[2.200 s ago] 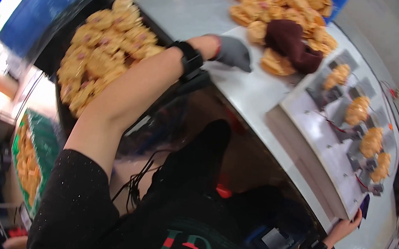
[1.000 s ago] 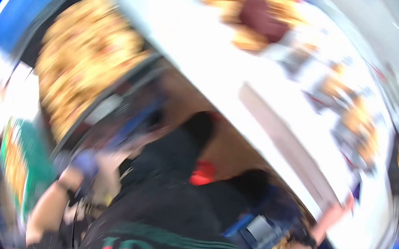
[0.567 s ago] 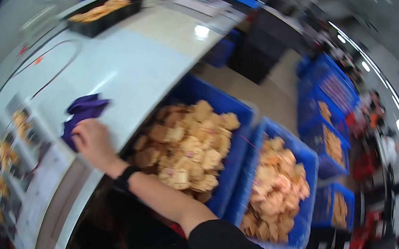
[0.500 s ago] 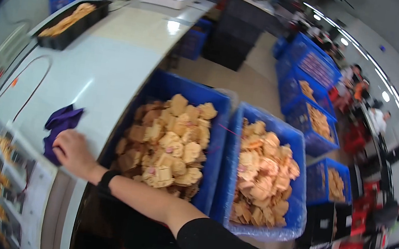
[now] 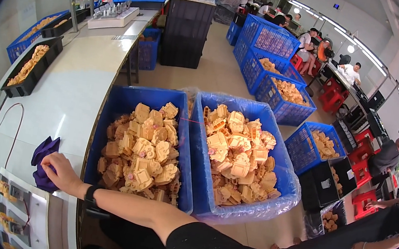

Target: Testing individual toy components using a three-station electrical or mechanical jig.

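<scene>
Here, on the white tabletop [image 5: 75, 90], a crumpled dark purple cloth [image 5: 43, 163] lies near the front edge, and the left hand [image 5: 59, 171] presses down on it, fingers curled over the fabric. Just right stands a blue plastic crate of tan moulded parts [image 5: 141, 152]. The right hand is out of view.

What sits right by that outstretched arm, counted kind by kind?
Purple cloth under the left hand: 1
Blue crates of tan parts: 2
Black wristband: 1
Total: 4
</scene>
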A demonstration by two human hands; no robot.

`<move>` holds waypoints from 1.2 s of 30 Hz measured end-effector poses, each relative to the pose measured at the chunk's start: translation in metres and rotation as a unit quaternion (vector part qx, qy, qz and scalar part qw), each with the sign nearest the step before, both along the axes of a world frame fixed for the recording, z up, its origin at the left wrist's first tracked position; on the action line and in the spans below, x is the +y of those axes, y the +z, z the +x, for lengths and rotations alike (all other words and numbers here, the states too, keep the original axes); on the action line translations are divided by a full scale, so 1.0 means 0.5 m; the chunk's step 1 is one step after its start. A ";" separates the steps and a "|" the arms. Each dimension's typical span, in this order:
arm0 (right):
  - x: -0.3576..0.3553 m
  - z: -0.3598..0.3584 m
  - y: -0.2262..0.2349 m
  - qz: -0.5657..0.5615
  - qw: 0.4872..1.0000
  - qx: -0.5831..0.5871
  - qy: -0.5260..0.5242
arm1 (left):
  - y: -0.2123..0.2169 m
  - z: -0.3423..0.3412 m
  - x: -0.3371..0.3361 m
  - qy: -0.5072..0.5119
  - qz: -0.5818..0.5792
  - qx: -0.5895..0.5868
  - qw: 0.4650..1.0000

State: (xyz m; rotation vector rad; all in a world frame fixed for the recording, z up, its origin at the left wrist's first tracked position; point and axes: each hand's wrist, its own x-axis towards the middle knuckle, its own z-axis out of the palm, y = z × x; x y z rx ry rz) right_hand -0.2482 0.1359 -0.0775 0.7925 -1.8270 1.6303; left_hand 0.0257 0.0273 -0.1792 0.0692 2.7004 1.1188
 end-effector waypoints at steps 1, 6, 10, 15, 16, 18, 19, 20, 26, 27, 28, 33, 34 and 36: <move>0.021 0.034 0.030 -0.057 0.991 -0.072 0.102 | 0.005 -0.006 0.002 -0.002 -0.044 -0.025 0.999; 0.241 0.233 0.244 -0.094 0.905 -0.154 0.384 | -0.170 0.004 -0.045 -0.068 -0.102 0.127 0.984; 0.352 0.378 0.379 -0.134 0.868 0.119 0.464 | -0.187 0.006 -0.002 -0.071 -0.061 0.141 0.986; 0.352 0.447 0.426 -0.198 0.761 0.172 0.593 | -0.209 -0.017 0.090 -0.066 -0.004 0.156 0.986; 0.349 0.457 0.428 -0.229 0.755 0.157 0.594 | -0.213 -0.020 0.107 -0.065 0.007 0.157 0.985; 0.348 0.464 0.422 -0.259 0.748 0.144 0.594 | -0.212 -0.036 0.133 -0.065 0.025 0.161 0.985; 0.351 0.464 0.415 -0.253 0.753 0.144 0.590 | -0.211 -0.045 0.144 -0.065 0.033 0.162 0.984; 0.353 0.464 0.411 -0.249 0.758 0.142 0.585 | -0.209 -0.050 0.155 -0.066 0.041 0.162 0.984; 0.373 0.481 0.451 -0.343 0.753 0.079 0.556 | -0.195 -0.084 0.215 -0.058 0.087 0.154 0.982; 0.376 0.474 0.450 -0.344 0.752 0.077 0.558 | -0.190 -0.092 0.223 -0.053 0.094 0.154 0.982; 0.380 0.465 0.447 -0.316 0.776 0.095 0.539 | -0.186 -0.100 0.230 -0.048 0.100 0.155 0.982; 0.422 0.458 0.455 0.026 0.855 -0.179 0.486 | -0.159 -0.134 0.255 -0.024 0.128 0.153 0.980; 0.387 0.442 0.446 -0.164 0.852 -0.016 0.498 | -0.155 -0.139 0.263 -0.023 0.134 0.151 0.979; 0.366 0.429 0.437 -0.345 0.792 0.147 0.481 | -0.147 -0.145 0.270 -0.016 0.145 0.148 0.978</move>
